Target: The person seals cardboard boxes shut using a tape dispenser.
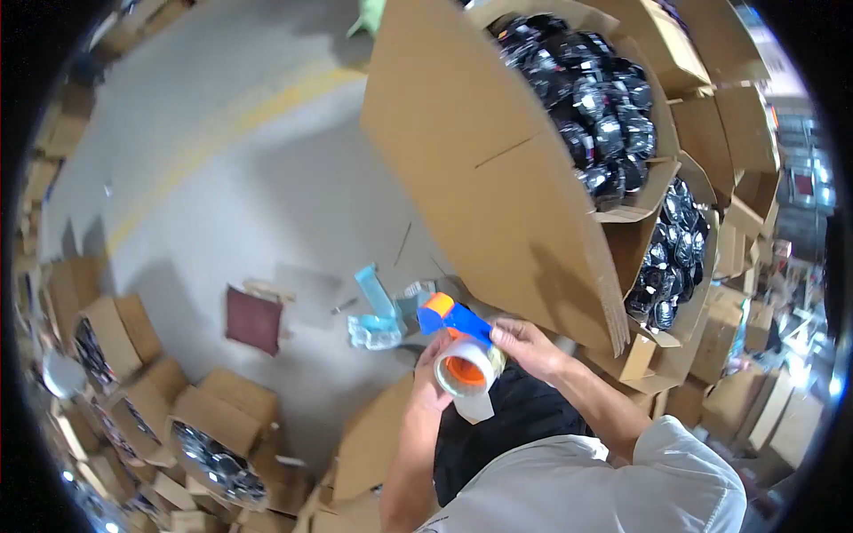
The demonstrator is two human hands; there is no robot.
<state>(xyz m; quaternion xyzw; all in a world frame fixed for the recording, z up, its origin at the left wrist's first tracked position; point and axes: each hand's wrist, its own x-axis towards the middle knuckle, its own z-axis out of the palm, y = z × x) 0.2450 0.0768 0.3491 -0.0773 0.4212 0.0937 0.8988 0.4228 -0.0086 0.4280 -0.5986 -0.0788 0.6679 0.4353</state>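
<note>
Left hand: the left hand (433,377) is wrapped around the roll end of a blue-and-orange handheld tape dispenser loaded with clear packing tape (462,348), clenched on it from the left side.
Right hand: the right hand (526,346) meets the dispenser from the right, fingers pinched at its blue body near the tape roll; whether they grip the body or the tape's loose end I cannot tell.
Dispenser: held up in front of the person's chest, just below the lower edge of the big box, orange tip pointing up and left.
Big box: a tall brown cardboard carton with open flaps (480,169) stands just beyond the hands, filled with shiny black plastic-wrapped items (597,107).
Second box: another open brown carton of the same black items (671,266) sits right beside it.
Floor: grey concrete floor (231,169) with a faint yellow painted line (222,124); a dark red flat square piece (253,318) and a crumpled clear plastic bottle (373,331) lie on it.
Left side: smaller open cardboard boxes (209,426) are clustered at the lower left.
</note>
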